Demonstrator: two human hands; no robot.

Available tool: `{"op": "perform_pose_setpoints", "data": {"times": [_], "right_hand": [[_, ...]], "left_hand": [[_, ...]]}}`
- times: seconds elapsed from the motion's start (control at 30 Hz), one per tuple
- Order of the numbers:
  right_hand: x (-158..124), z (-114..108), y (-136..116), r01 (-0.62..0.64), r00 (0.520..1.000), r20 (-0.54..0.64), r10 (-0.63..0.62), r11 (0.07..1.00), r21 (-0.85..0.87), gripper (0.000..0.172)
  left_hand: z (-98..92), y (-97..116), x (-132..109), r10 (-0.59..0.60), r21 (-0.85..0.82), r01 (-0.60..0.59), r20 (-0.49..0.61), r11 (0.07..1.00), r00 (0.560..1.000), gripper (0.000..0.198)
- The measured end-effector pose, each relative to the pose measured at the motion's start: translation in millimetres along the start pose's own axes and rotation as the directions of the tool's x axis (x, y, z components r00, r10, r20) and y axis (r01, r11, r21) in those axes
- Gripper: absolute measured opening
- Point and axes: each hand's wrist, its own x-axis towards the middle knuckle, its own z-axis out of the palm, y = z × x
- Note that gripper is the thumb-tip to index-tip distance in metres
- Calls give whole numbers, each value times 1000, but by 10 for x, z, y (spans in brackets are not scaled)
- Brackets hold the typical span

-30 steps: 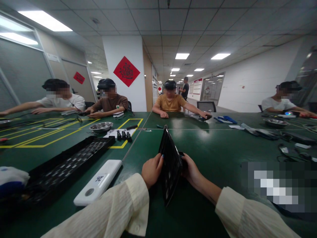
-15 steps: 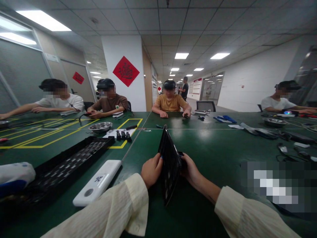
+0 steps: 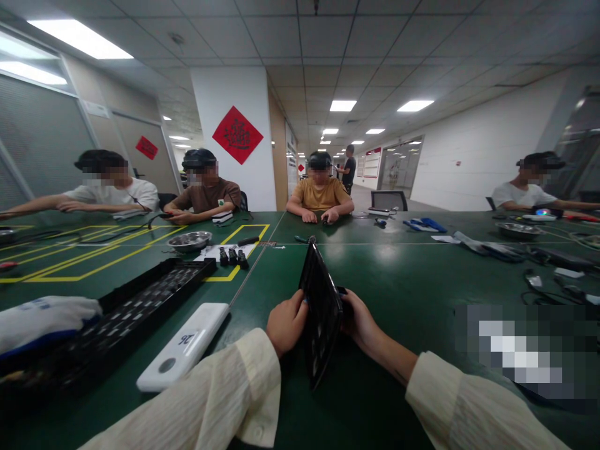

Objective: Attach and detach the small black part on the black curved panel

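A flat black compartment tray (image 3: 321,312) stands on edge, nearly upright, over the green table (image 3: 403,287) right in front of me. My left hand (image 3: 287,323) is closed on its left face, thumb against the rim. My right hand (image 3: 360,320) grips its right side, fingers partly hidden behind the tray. Both my arms wear cream sleeves.
A long black tray (image 3: 117,315) and a white power bank (image 3: 184,347) lie at my left. A gloved hand (image 3: 42,319) reaches in at far left. A metal bowl (image 3: 190,240) and small black parts (image 3: 230,255) sit further back. Several people sit around the table; cables lie at right.
The gloved hand at far left has slid further in over the long black tray. The person opposite has drawn an outstretched arm back. My hands and the upright tray stay put.
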Motion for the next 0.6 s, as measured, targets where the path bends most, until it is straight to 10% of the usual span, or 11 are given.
{"op": "perform_pose_setpoints", "data": {"times": [0.6], "right_hand": [[24, -14, 17, -2, 1000, 20, 1, 1000, 8, 20]], "left_hand": [[-16, 7, 3, 14, 8, -15, 16, 1000, 1000, 32]]}}
